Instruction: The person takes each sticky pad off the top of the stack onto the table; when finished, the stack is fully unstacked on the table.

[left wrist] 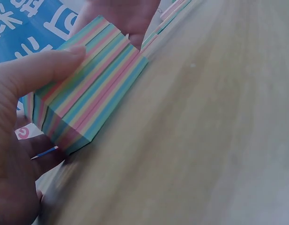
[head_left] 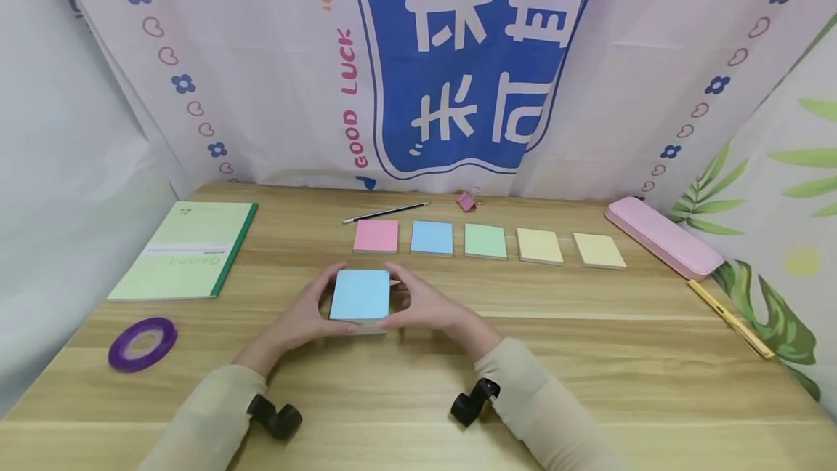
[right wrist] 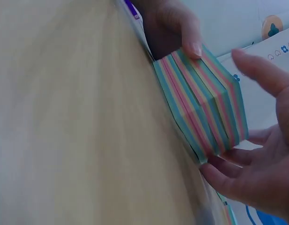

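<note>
A thick stack of square sticky notes (head_left: 360,295) stands on the table before me. Its top is light blue, and its sides show stripes of pink, yellow, green and blue in several layers. My left hand (head_left: 306,316) grips it from the left, the thumb (left wrist: 64,63) on the near side and fingers behind. On the other side is my right hand (head_left: 425,302). In the right wrist view its fingertips (right wrist: 219,176) are at the stack's lower edge, while its thumb (right wrist: 259,70) stands away from the stack.
Behind the stack runs a row of thin sticky-note pads: pink (head_left: 375,236), blue (head_left: 431,238), green (head_left: 485,240) and two yellow (head_left: 539,246). A pencil (head_left: 386,213) and pink clip (head_left: 466,200) lie farther back. Left are a notebook (head_left: 183,249) and purple tape roll (head_left: 142,344); right, a pink case (head_left: 663,237) and yellow cutter (head_left: 730,318).
</note>
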A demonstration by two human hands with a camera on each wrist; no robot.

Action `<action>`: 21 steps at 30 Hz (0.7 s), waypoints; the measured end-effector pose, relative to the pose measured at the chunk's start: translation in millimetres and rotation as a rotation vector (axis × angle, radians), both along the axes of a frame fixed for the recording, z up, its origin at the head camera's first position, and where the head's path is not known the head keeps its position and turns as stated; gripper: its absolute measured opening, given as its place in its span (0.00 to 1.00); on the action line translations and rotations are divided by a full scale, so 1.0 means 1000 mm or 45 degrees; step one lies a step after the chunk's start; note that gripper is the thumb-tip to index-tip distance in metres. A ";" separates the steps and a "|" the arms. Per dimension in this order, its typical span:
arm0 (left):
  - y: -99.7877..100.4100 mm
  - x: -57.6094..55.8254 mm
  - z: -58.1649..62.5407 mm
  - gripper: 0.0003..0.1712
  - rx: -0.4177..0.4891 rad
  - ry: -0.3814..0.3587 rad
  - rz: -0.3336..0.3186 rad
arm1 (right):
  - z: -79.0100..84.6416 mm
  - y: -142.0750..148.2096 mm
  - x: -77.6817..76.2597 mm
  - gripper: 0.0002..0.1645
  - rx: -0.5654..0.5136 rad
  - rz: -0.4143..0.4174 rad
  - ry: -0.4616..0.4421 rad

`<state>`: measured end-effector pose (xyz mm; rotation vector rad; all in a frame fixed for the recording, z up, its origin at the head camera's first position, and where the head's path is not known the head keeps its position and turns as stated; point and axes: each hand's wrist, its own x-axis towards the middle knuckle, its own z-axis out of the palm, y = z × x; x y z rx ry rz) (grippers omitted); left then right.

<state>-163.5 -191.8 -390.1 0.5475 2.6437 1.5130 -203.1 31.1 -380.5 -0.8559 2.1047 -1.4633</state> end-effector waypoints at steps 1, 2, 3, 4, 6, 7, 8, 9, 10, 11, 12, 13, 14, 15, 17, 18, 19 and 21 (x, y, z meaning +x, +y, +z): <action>0.001 0.002 0.003 0.53 0.020 -0.004 -0.002 | -0.001 -0.002 0.001 0.55 0.025 -0.008 0.032; 0.003 0.003 0.006 0.53 0.028 -0.008 -0.002 | -0.002 -0.004 0.001 0.56 0.046 -0.017 0.059; 0.004 0.004 0.009 0.52 0.030 -0.011 -0.001 | -0.003 -0.005 0.001 0.57 0.067 -0.027 0.082; 0.004 0.005 0.009 0.52 0.037 -0.019 0.003 | -0.004 -0.006 0.000 0.57 0.076 -0.031 0.101; 0.004 0.006 0.011 0.52 0.038 -0.029 0.008 | -0.007 -0.007 -0.001 0.56 0.070 -0.034 0.125; 0.005 0.006 0.011 0.51 0.038 -0.030 0.006 | -0.007 -0.007 -0.001 0.55 0.059 -0.034 0.127; 0.005 0.006 0.012 0.51 0.040 -0.031 0.003 | -0.008 -0.007 -0.002 0.53 0.038 -0.032 0.125; 0.005 0.006 0.011 0.51 0.038 -0.032 0.001 | -0.009 -0.006 -0.002 0.53 0.022 -0.033 0.116; 0.004 0.005 0.011 0.51 0.039 -0.035 -0.002 | -0.010 -0.005 -0.002 0.52 0.008 -0.038 0.103; 0.004 0.005 0.011 0.51 0.040 -0.038 -0.004 | -0.010 -0.004 -0.002 0.52 0.005 -0.047 0.089; 0.004 0.005 0.011 0.51 0.038 -0.038 -0.007 | -0.010 -0.003 -0.003 0.52 0.005 -0.059 0.069; 0.004 0.005 0.011 0.51 0.038 -0.040 -0.009 | -0.009 -0.001 -0.003 0.52 0.004 -0.070 0.043; 0.004 0.006 0.011 0.51 0.034 -0.040 -0.009 | -0.009 0.001 -0.003 0.53 0.002 -0.084 0.017; 0.004 0.006 0.011 0.51 0.027 -0.039 -0.008 | -0.008 0.003 -0.003 0.54 0.010 -0.105 -0.011; 0.004 0.006 0.012 0.51 0.014 -0.036 -0.005 | -0.007 0.007 -0.003 0.54 -0.022 -0.129 -0.092; 0.005 0.007 0.012 0.51 0.004 -0.035 -0.002 | -0.006 0.010 -0.003 0.55 -0.058 -0.138 -0.146; 0.005 0.007 0.013 0.51 -0.006 -0.035 0.000 | -0.005 0.013 -0.002 0.55 -0.100 -0.149 -0.204; 0.005 0.007 0.013 0.51 -0.024 -0.034 0.002 | -0.003 0.020 -0.002 0.55 -0.200 -0.162 -0.319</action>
